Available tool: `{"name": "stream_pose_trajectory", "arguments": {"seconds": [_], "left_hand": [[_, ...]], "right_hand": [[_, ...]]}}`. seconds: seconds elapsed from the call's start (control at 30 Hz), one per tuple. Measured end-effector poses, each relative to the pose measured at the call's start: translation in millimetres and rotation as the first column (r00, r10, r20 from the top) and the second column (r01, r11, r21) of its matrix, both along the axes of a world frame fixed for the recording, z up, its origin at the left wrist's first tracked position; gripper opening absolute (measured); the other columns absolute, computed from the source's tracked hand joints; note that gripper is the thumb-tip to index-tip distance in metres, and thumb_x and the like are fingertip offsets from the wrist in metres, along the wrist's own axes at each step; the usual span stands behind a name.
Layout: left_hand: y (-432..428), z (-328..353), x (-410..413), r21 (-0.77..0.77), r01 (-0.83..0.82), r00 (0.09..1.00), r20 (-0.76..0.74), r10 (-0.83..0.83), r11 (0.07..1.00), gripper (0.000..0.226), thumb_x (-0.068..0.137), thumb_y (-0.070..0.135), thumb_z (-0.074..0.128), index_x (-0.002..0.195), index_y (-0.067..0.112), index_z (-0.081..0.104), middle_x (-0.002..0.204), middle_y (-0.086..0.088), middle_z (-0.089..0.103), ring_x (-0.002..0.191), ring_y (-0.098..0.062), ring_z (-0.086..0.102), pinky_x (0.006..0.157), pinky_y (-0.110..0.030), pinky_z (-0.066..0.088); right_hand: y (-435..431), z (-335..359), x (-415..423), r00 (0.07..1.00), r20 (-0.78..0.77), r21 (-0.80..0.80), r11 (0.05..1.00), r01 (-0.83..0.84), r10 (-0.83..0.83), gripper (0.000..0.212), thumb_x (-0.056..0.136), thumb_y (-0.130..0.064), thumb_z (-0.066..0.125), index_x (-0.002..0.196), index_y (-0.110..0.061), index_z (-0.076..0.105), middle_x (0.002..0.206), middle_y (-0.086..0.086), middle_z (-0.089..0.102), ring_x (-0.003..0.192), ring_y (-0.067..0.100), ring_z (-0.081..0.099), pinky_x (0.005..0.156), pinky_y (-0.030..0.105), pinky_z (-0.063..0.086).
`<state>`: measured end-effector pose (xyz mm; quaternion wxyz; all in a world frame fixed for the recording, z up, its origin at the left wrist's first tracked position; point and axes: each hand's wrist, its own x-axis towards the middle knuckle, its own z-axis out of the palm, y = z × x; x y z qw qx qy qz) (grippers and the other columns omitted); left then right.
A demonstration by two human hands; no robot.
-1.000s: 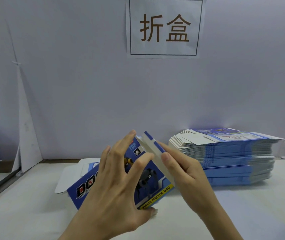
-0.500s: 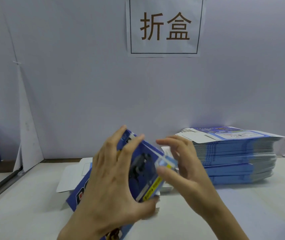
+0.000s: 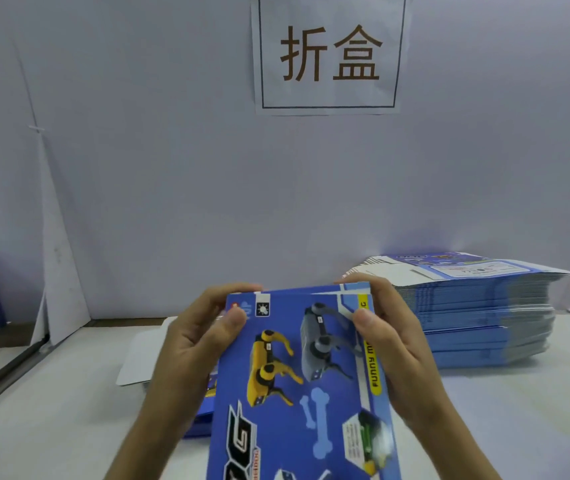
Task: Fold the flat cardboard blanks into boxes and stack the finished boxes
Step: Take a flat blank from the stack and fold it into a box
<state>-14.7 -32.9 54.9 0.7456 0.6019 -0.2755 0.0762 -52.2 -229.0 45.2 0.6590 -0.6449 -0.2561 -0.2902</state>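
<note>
gripping blue box [image 3: 306,382] by far corners, left hand [image 3: 186,344] and right hand [image 3: 398,341], long axis pointing away

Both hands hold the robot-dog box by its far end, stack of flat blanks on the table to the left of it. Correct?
Not quite. The head view shows the stack of flat blanks on the table to the right of the robot-dog box, not the left. The left hand and right hand do hold its far end.
</note>
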Motion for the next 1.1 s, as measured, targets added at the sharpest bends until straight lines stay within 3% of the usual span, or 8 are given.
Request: {"name": "stream_pose_trajectory", "arguments": {"seconds": [0.13, 0.27, 0.4, 0.53, 0.73, 0.83, 0.93, 1.1], "left_hand": [[-12, -5, -1, -0.187, -0.046, 0.996, -0.079, 0.031, 0.981, 0.017, 0.075, 0.022, 0.056, 0.088, 0.013, 0.061, 0.078, -0.003, 0.073, 0.057, -0.019, 0.069, 0.044, -0.025, 0.053], [-9, -2, 1, -0.15, -0.085, 0.994, -0.078, 0.074, 0.985, 0.026, 0.069, 0.017, 0.07, 0.091, 0.012, 0.056, 0.074, 0.002, 0.073, 0.055, -0.016, 0.069, 0.043, -0.025, 0.054], [-11, -3, 2, -0.163, -0.097, 0.992, -0.1, 0.081, 0.982, 0.019, 0.073, 0.021, 0.049, 0.087, 0.01, 0.054, 0.067, 0.001, 0.07, 0.051, -0.015, 0.067, 0.042, -0.024, 0.053], [-13, -1, 1, -0.177, -0.067, 0.992, -0.12, 0.046, 0.982, 0.019, 0.072, 0.02, 0.047, 0.085, 0.008, 0.052, 0.065, 0.003, 0.069, 0.051, -0.013, 0.066, 0.042, -0.023, 0.052], [-20, -3, -2, -0.176, -0.105, 0.992, -0.093, 0.09, 0.979, 0.014, 0.075, 0.018, 0.047, 0.084, 0.008, 0.049, 0.061, 0.009, 0.068, 0.047, -0.008, 0.063, 0.04, -0.018, 0.049], [-17, -4, 2, -0.176, -0.144, 0.987, -0.096, 0.129, 0.974, 0.005, 0.086, 0.011, 0.046, 0.085, 0.01, 0.051, 0.06, 0.009, 0.068, 0.047, -0.007, 0.064, 0.039, -0.017, 0.048], [-12, -6, 6, -0.209, -0.253, 0.966, -0.109, 0.234, 0.945, 0.013, 0.094, 0.011, 0.046, 0.086, 0.016, 0.054, 0.061, 0.006, 0.067, 0.047, -0.009, 0.063, 0.039, -0.017, 0.047], [3, -14, 23, -0.362, -0.515, 0.853, -0.304, 0.424, 0.777, 0.015, 0.098, 0.02, 0.048, 0.085, 0.024, 0.053, 0.065, 0.003, 0.061, 0.044, -0.003, 0.058, 0.038, -0.014, 0.044]], "right_hand": [[9, -5, 1, 0.998, -0.026, 0.068, 0.996, -0.049, 0.051, 0.018, 0.085, -0.026, 0.056, 0.101, -0.031, 0.062, 0.087, -0.009, 0.065, 0.078, 0.008, 0.064, 0.065, 0.02, 0.053], [11, -5, 1, 0.999, -0.037, 0.075, 0.997, -0.01, 0.013, 0.019, 0.082, -0.032, 0.055, 0.099, -0.033, 0.064, 0.088, -0.008, 0.065, 0.078, 0.009, 0.063, 0.065, 0.019, 0.052], [11, -5, -1, 0.998, -0.054, 0.045, 0.999, 0.021, -0.019, 0.015, 0.08, -0.038, 0.055, 0.089, -0.035, 0.065, 0.077, -0.002, 0.058, 0.066, 0.01, 0.054, 0.058, 0.018, 0.048], [10, -2, -1, 0.999, -0.045, 0.029, 1.0, 0.008, -0.007, 0.017, 0.08, -0.037, 0.055, 0.094, -0.038, 0.065, 0.088, 0.005, 0.062, 0.072, 0.022, 0.055, 0.062, 0.027, 0.051], [7, -3, -1, 0.996, -0.087, 0.044, 0.999, 0.022, -0.018, 0.015, 0.078, -0.042, 0.055, 0.088, -0.037, 0.066, 0.079, 0.0, 0.061, 0.073, 0.015, 0.059, 0.062, 0.025, 0.05], [8, -3, 1, 0.994, -0.112, 0.043, 0.999, 0.012, -0.008, 0.03, 0.079, -0.045, 0.055, 0.104, -0.032, 0.063, 0.099, 0.001, 0.066, 0.089, 0.015, 0.065, 0.071, 0.023, 0.054], [8, -6, 6, 0.981, -0.194, -0.069, 0.997, -0.031, 0.017, 0.06, 0.075, -0.052, 0.053, 0.131, -0.031, 0.048, 0.122, -0.027, 0.06, 0.117, -0.009, 0.054, 0.087, 0.006, 0.043], [-12, -7, 4, 0.86, -0.454, -0.217, 0.907, -0.36, 0.233, 0.07, 0.075, -0.041, 0.065, 0.14, -0.033, 0.042, 0.138, -0.009, 0.058, 0.126, 0.012, 0.056, 0.096, 0.023, 0.048]]}}
